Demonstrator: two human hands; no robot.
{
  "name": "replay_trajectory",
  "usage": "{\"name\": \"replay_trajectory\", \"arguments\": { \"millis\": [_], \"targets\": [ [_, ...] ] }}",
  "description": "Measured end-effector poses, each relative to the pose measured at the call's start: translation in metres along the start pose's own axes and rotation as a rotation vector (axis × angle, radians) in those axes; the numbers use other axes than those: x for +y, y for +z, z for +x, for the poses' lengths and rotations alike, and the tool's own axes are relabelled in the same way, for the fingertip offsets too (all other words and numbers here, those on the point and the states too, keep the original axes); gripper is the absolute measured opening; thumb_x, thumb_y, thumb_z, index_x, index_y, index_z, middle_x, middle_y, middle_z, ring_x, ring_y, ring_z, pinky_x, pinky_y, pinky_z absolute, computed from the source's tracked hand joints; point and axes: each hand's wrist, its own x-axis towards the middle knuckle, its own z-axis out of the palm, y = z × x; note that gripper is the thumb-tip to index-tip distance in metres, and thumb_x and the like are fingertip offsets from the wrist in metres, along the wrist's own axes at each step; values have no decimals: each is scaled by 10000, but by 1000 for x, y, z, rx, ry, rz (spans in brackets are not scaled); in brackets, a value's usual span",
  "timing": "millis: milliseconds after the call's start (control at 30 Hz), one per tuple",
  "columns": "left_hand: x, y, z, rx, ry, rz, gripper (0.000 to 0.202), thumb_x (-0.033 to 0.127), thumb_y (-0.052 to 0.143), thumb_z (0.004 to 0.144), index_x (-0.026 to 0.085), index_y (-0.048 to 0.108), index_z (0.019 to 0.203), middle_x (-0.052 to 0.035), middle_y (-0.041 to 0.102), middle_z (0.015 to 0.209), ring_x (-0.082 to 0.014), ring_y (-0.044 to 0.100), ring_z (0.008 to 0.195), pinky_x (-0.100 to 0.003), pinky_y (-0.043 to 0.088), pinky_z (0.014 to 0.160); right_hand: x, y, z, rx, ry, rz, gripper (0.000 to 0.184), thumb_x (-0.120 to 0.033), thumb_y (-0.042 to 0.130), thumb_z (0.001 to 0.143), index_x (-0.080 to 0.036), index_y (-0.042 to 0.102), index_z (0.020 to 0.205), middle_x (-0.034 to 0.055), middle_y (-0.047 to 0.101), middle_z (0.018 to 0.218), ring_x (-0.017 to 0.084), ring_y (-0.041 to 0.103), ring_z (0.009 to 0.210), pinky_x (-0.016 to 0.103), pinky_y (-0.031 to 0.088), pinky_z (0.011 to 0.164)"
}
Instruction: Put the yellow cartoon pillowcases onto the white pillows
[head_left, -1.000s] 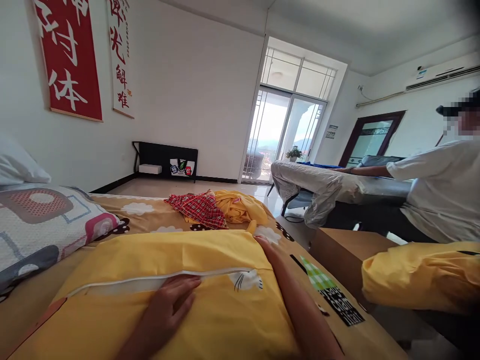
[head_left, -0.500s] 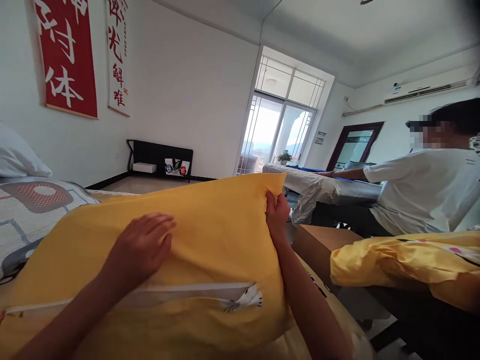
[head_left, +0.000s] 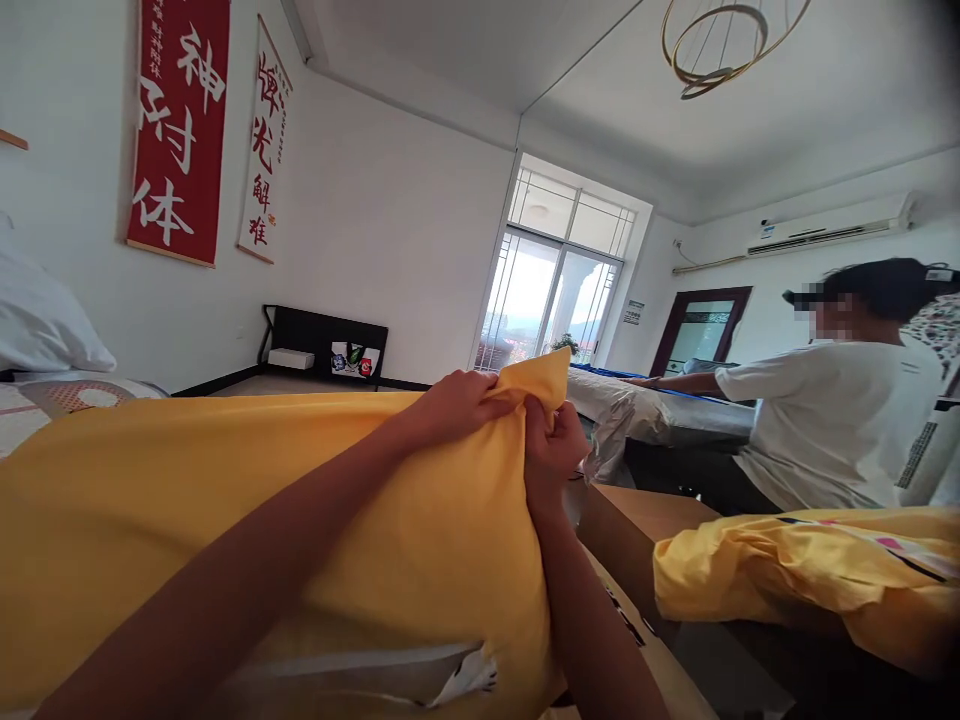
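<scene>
A large stuffed yellow pillowcase (head_left: 360, 440) fills the front of the view, its top corner pointing up. At this corner my left hand (head_left: 461, 408) pinches the upper edge, with the fabric bunched under its fingers. Just right of it, my right hand (head_left: 553, 448) is closed around the cloth below the corner tip. The two hands are almost touching. Lower down, a long slit with a white edge (head_left: 382, 658) runs across the pillowcase, and a small white printed patch sits at its right end. What fills the case is mostly hidden.
At right, more yellow printed fabric (head_left: 780, 570) lies beside a cardboard box (head_left: 652, 510). Behind it a person in a white shirt (head_left: 832, 420) reaches over a plastic-covered surface (head_left: 615, 400). A white pillow (head_left: 45, 310) is at far left; a black rack (head_left: 322, 340) stands by the wall.
My left hand has moved right and up from the pillowcase's middle to its top corner and now grips the edge. My right hand keeps hold there. The view has tilted upward.
</scene>
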Motion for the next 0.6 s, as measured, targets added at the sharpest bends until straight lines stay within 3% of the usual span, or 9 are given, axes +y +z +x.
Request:
{"name": "replay_trajectory", "arguments": {
  "millis": [100, 200, 333, 400, 500, 600],
  "targets": [
    [-8, 5, 2, 26, 27, -101, 305, 452, 482, 867, 177, 576, 777, -12, 626, 764, -163, 548, 706, -267, 364, 600, 7, -5, -1, -50, 73, 112, 343, -514, 635, 757, -194, 511, 763, -69, 464, 583, 92, 401, 519, 217, 346, 481],
    [-16, 8, 5, 58, -19, -164, 305, 454, 507, 844, 173, 552, 735, 11, 591, 721, -145, 527, 677, -255, 347, 580, 22, -18, -3, -215, 100, 164, 339, -516, 621, 778, -202, 528, 865, -28, 561, 722, 124, 504, 631, 236, 416, 562],
    [-23, 15, 11, 115, -119, -67, 362, 471, 507, 847, 177, 465, 640, 9, 535, 647, -141, 500, 632, -269, 326, 574, 42, -40, -7, -424, 144, 44, 322, -532, 549, 843, -220, 509, 776, -42, 494, 659, 120, 474, 600, 226, 384, 545],
    [-26, 20, 12, 105, -138, -53, 382, 481, 458, 876, 178, 474, 644, -9, 552, 650, -152, 508, 635, -278, 338, 586, 52, -50, -9, -441, 88, -82, 368, -547, 512, 863, -218, 492, 700, -41, 463, 621, 116, 441, 580, 229, 359, 548],
    [-28, 27, 13, 96, -149, -75, 414, 488, 365, 917, 177, 519, 691, -30, 576, 666, -168, 516, 643, -288, 357, 602, 66, -65, -12, -353, -51, -240, 448, -558, 496, 869, -216, 424, 589, -37, 427, 579, 115, 407, 574, 242, 345, 576],
    [-29, 34, 12, 106, -145, -53, 415, 488, 344, 923, 186, 498, 683, -18, 547, 640, -165, 493, 626, -289, 358, 614, 81, -80, -18, -364, -32, -253, 498, -576, 503, 860, -220, 361, 542, -47, 367, 534, 111, 376, 548, 246, 331, 553]
  ]
}}
